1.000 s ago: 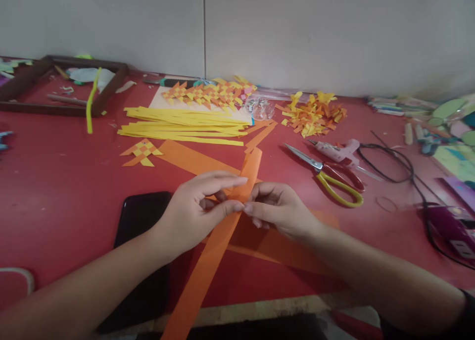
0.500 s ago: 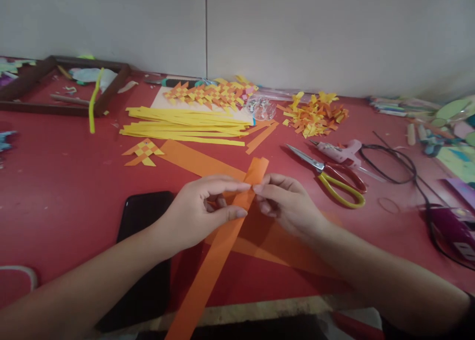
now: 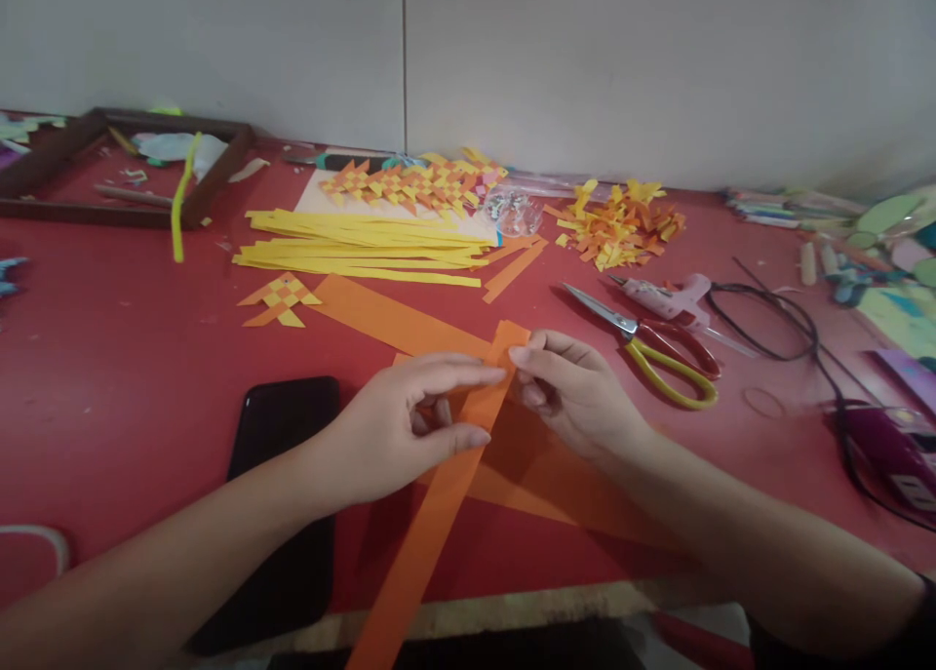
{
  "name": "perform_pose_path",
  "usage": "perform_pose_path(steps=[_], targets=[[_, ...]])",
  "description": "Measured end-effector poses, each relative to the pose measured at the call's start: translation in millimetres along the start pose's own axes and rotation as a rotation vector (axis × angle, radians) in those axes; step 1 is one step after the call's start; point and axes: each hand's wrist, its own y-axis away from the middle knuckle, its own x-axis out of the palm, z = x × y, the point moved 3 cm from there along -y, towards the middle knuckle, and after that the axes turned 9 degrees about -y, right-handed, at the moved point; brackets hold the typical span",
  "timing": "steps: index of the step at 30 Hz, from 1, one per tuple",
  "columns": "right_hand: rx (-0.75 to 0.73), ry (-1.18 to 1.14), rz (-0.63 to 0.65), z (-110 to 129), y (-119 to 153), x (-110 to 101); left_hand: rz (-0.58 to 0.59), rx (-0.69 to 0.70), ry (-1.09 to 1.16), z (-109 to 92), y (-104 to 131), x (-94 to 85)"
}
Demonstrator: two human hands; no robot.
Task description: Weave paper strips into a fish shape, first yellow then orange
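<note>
Presently, the left hand [image 3: 399,426] is gripping the orange strip [image 3: 431,524], thumb and forefinger lying across its face; the right hand [image 3: 576,389] is pinching its edge near the upper end. The strip is slanting above the tabletop [image 3: 146,377], between the phone [image 3: 282,421] and the scissors [image 3: 630,328]. Orange paper [image 3: 545,480] is lying beneath the hands.

The right hand [image 3: 574,387] has moved, seemingly sliding, up the orange strip [image 3: 424,543].

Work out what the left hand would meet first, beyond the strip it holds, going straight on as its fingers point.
Probably the right hand, touching the orange strip just beyond the left hand, though exact depth is unclear.
</note>
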Motion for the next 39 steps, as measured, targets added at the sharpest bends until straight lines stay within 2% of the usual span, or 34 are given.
perform_pose_path(steps=[6,29,39], targets=[[-0.012,0.026,0.037,-1.3,-0.1,-0.1,0.033,0.018,0.028,-0.4,0.4,1.9],[0.003,-0.041,0.043,1.3,2.0,3.6,0.056,0.025,0.06,-1.2,2.4,4.9],[0.007,-0.068,-0.032,1.8,-2.5,-0.9,0.09,-0.019,0.041,-0.3,3.2,5.1]])
